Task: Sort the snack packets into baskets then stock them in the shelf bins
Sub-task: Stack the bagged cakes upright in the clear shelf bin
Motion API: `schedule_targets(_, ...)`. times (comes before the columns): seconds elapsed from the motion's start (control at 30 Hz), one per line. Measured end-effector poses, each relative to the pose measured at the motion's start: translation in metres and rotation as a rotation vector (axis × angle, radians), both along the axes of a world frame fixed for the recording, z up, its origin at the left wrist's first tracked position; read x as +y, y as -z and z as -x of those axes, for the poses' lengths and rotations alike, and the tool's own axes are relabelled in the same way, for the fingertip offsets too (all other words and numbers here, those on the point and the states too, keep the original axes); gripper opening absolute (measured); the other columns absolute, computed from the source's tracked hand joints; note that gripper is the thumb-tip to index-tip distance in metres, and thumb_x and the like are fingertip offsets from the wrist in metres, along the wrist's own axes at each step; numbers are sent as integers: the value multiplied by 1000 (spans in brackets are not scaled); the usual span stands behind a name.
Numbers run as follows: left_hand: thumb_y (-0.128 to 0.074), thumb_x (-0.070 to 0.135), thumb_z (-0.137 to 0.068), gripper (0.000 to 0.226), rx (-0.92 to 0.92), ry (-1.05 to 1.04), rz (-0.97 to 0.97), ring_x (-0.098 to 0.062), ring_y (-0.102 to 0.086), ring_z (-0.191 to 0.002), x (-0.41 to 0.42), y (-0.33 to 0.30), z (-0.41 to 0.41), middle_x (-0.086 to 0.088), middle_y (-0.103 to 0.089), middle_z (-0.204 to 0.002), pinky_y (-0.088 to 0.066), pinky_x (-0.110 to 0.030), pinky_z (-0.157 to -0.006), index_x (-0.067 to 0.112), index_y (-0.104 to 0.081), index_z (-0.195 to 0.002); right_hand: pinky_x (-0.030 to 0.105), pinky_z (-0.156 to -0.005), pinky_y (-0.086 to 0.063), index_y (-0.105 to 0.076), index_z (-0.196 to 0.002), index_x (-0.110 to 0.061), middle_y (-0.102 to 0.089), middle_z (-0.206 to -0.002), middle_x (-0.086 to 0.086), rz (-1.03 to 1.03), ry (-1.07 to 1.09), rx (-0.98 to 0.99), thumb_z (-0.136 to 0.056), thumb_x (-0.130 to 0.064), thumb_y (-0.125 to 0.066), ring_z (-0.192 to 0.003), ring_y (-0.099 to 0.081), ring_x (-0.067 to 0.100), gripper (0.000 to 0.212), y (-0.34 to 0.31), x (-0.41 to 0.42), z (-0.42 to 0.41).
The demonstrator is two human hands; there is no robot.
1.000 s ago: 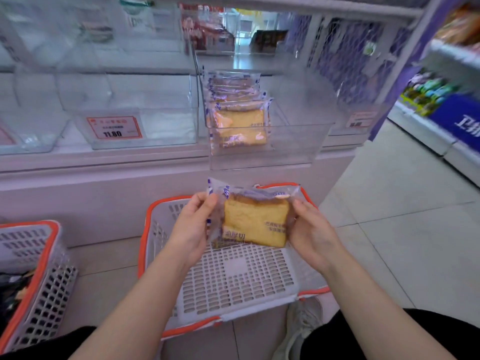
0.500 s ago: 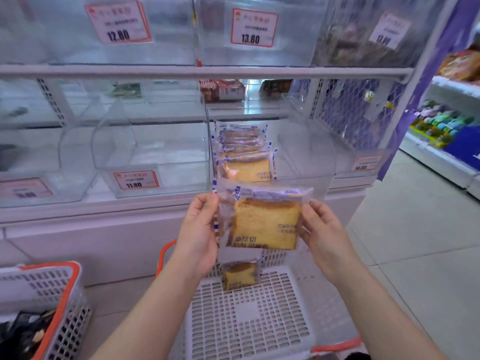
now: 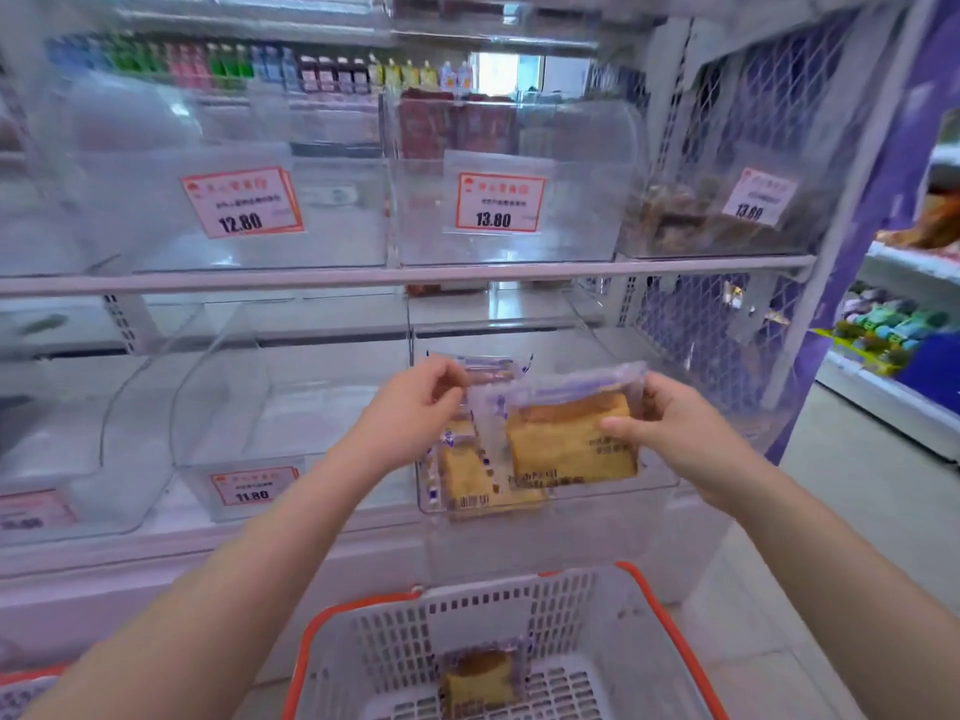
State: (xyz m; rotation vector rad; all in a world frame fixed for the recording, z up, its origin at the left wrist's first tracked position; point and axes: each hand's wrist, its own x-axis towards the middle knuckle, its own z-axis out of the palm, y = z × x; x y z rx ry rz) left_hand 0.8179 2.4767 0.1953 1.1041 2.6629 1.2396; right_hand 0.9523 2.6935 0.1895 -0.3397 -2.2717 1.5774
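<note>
The shelf point(image 3: 405, 275) carries clear bins with price tags; the landmark is the lower bin point(image 3: 545, 491) right of its centre. Below that bin a white basket point(image 3: 644, 641) with an orange rim stands on the floor, one cake packet point(image 3: 480, 678) lying inside it. At the bin's open front the right hand point(image 3: 675, 433) has its grip closed on a held packet point(image 3: 571, 439), thumb across its face. The left hand point(image 3: 415, 407) pinches the tops of the stacked packets point(image 3: 467, 475) standing inside the bin
</note>
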Motion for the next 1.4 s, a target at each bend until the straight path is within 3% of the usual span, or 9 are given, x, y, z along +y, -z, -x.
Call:
schedule_targets(0.17,-44,22,-95,23,319,124,469,-21,-59,-97,30,-1,24,-4,-65,-110,-46,-31,-82,15,-61,-108,29,-69,-51,-47,-68,-15,-59,-80,7,-90,5,-255,-75,1,-73,-76,-56,17,32,28,1,27)
schedule_targets(0.37,-55,76,-68,96,113,268,929,-23,-45,-127,57,10,33,0,-44,-143,-39,-36,-100,20,-33,-142,27,-56,-32,-44,-67,-14,-57,-79,13,-465,-93,-586,-76,-28,-76,-72,-47,16,36,41,-13,50)
schedule_targets(0.63,-72,68,-55,97,411,239,1043,-24,-54,-112,62,37,21,-1,-49,-131,-48,-42,-83,15,-37,-128,27,-65,-51,-59,-88,-10,-60,-82,6,-363,-359,-939,-87,-8,-63,-72,-58,18,4,48,-22,70)
schedule_targets(0.77,-75,64,-57,98,408,174,998,-26,-55,-113,62,36,25,-3,-49,-132,-48,-40,-81,15,-33,-131,22,-61,-43,-60,-108,-11,-56,-81,-6,-483,-339,-759,-77,-8,-73,-75,-53,13,34,53,-16,75)
schedule_targets(0.9,-75,61,-60,96,400,117,976,-26,-55,-111,59,32,29,-4,-48,-130,-48,-38,-79,16,-33,-132,34,-66,-59,-57,-97,-7,-49,-69,-2,-324,-258,-619,-71,5,-75,-63,-54,13,33,63,-16,80)
schedule_targets(1.03,-76,56,-62,92,485,122,970,-27,-52,-115,59,33,28,-5,-47,-130,-46,-40,-81,15,-32,-132,10,-48,-42,-50,-83,-20,-50,-71,-7,-464,-260,-607,-73,-4,-75,-63,-51,9,31,59,-17,80)
schedule_targets(1.23,-65,48,-79,69,487,208,1023,-26,-48,-120,52,19,19,-4,-45,-135,-46,-41,-85,18,-37,-134,31,-71,-50,-53,-117,-6,-60,-106,11,-469,-167,-753,-82,-27,-71,-78,-58,21,44,34,-17,64)
schedule_targets(1.33,-52,46,-89,51,588,236,884,-26,-46,-119,42,6,1,-4,-47,-129,-46,-41,-85,20,-42,-131,32,-82,-44,-58,-115,-10,-66,-103,4,-821,73,-400,-89,-30,-61,-92,-59,21,33,19,-16,36)
schedule_targets(1.4,-46,42,-91,41,637,265,682,-24,-49,-115,31,1,-16,-3,-51,-122,-48,-39,-81,20,-46,-126,23,-68,-40,-64,-98,-13,-61,-76,-10,-802,81,-54,-88,-21,-62,-69,-54,4,13,17,-21,5)
